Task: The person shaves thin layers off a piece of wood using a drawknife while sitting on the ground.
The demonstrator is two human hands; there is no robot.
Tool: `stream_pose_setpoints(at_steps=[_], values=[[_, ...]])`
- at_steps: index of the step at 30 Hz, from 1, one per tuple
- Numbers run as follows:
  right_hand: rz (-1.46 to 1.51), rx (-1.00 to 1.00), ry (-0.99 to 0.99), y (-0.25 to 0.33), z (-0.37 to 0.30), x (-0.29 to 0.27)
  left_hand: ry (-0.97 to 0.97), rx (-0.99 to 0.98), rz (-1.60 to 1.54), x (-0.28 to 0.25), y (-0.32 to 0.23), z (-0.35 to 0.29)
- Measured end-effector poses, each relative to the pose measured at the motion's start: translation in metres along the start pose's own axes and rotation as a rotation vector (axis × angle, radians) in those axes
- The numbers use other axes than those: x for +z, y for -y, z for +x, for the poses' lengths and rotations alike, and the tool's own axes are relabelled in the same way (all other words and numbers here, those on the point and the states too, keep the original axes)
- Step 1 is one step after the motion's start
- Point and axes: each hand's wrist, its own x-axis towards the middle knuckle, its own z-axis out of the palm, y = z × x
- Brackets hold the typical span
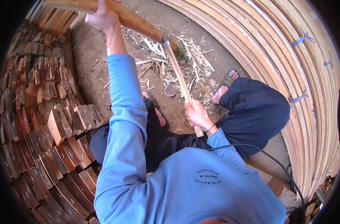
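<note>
My left hand [104, 16], arm stretched far forward, is wrapped around a wooden plank [140, 28] that slants down to the right. In my right hand [197, 113] is the pale handle of a long wooden-handled tool [178, 72], gripped near its lower end. Its small metal head meets the plank close to the plank's right end; whether it is a hatchet or an adze I cannot tell. Wood chips and splinters [155, 48] are strewn on the ground below, between and beyond my sandalled feet.
Stacked short wooden blocks [39, 149] rise along the left side. Long pale wooden strips [285, 74], tied with bluish bands, curve along the right. A black cable [269, 154] runs from my right forearm toward the lower right. Bare soil [88, 63] lies ahead.
</note>
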Motion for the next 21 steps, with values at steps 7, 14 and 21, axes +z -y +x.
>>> stream_pose_setpoints(at_steps=[7, 14, 21], values=[[0.013, 0.01, 0.055, -0.019, -0.069, -0.026, -0.046, -0.106, -0.002, -0.012, 0.007, 0.013], [0.193, 0.082, 0.157, -0.006, -0.068, -0.027, -0.077, -0.045, 0.168, -0.002, 0.016, 0.017], [0.271, 0.017, 0.123, -0.004, -0.032, -0.006, -0.012, -0.058, 0.14, 0.02, 0.005, 0.012]])
